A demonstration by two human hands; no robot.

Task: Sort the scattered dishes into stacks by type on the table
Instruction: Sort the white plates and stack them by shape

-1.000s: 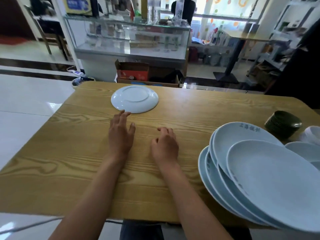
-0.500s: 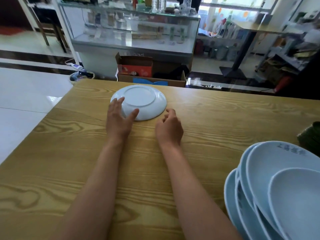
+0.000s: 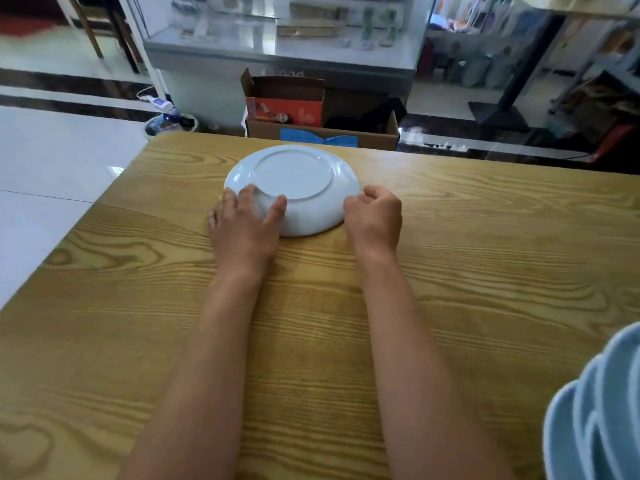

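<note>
A white plate [image 3: 294, 181] lies upside down on the wooden table [image 3: 485, 254], near its far edge. My left hand [image 3: 244, 225] rests flat on the plate's near-left rim, fingers spread over it. My right hand [image 3: 375, 216] is curled against the plate's right rim, fingertips touching the edge. The plate still sits on the table. A stack of pale blue oval plates [image 3: 595, 417] shows at the lower right corner, partly cut off by the frame.
Beyond the table's far edge stand an open cardboard box [image 3: 311, 112] and a glass display counter [image 3: 284, 39]. White floor tiles lie to the left. A dark table post stands at the back right.
Both hands have moved forward from the middle of the table to the white plate and now touch its rim on either side. The view has shifted left, cutting off the blue plates.
</note>
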